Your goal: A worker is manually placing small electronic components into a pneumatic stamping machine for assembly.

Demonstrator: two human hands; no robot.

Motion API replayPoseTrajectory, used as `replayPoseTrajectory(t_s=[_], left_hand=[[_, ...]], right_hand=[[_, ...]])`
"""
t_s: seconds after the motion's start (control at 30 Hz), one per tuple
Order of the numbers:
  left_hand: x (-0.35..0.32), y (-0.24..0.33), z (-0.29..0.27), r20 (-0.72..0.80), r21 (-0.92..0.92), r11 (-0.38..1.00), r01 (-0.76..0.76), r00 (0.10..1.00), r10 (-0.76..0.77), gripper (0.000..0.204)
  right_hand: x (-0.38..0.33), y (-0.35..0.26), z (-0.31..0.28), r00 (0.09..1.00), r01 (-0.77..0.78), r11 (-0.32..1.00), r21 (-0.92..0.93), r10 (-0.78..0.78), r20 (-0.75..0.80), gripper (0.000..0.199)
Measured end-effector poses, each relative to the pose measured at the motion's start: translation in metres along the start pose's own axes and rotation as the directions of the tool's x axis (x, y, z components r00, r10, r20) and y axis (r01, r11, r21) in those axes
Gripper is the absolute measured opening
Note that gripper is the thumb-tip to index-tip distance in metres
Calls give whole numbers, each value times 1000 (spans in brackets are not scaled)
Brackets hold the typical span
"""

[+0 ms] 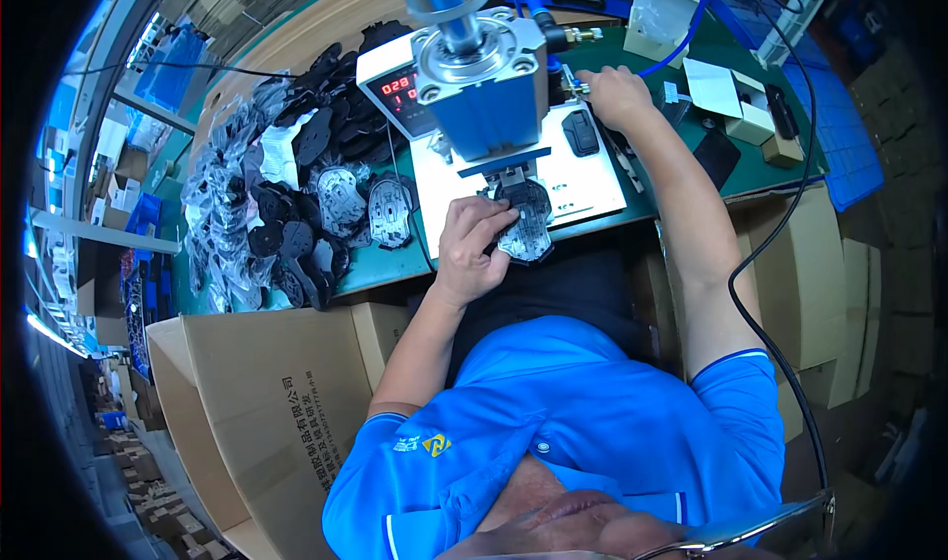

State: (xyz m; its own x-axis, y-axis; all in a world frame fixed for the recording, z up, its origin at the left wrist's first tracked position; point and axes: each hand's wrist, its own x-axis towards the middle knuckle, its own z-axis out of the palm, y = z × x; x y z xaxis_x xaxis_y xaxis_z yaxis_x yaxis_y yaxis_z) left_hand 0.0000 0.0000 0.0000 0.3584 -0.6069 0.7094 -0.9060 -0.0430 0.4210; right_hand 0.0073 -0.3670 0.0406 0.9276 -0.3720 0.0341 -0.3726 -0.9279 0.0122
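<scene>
My left hand (472, 249) is closed on the left edge of a black and clear moulded plastic part (530, 226). Its fingertips rest on the part's upper face. The far end of that part lies beneath the head of a blue and silver pneumatic press (484, 101), over the front edge of its white base plate (592, 190). At the press's right side, my right hand (617, 98) reaches in beside the brass fittings, with bent fingers. Its fingertips are partly hidden, so what they grip cannot be made out.
A heap of black and clear-wrapped moulded parts (267, 195) covers the green table's left side. A small black oval piece (581, 133) lies on the base plate. Opened small boxes (746, 116) stand to the right. A large carton (276, 402) is below the table's left edge; a black cable hangs at right.
</scene>
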Motion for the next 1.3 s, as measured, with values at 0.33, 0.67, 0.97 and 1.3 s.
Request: replayPoseTrajectory(t_s=[0.33, 0.67, 0.97, 1.3], left_hand=[[1, 0, -5, -8, -24, 1000, -1, 1000, 1, 49], [-4, -5, -7, -26, -50, 999, -14, 1000, 13, 50], [-4, -3, -7, -41, -64, 997, -30, 999, 27, 48], [-8, -7, -8, -22, -35, 999, 17, 1000, -18, 60]], right_hand=[[-1, 3, 9, 990, 46, 998, -47, -52, -130, 34], [12, 17, 22, 988, 91, 971, 219, -60, -144, 27], [57, 59, 10, 977, 205, 911, 358, -169, -130, 31], [136, -1, -50, 979, 154, 576, 803, 20, -202, 50]])
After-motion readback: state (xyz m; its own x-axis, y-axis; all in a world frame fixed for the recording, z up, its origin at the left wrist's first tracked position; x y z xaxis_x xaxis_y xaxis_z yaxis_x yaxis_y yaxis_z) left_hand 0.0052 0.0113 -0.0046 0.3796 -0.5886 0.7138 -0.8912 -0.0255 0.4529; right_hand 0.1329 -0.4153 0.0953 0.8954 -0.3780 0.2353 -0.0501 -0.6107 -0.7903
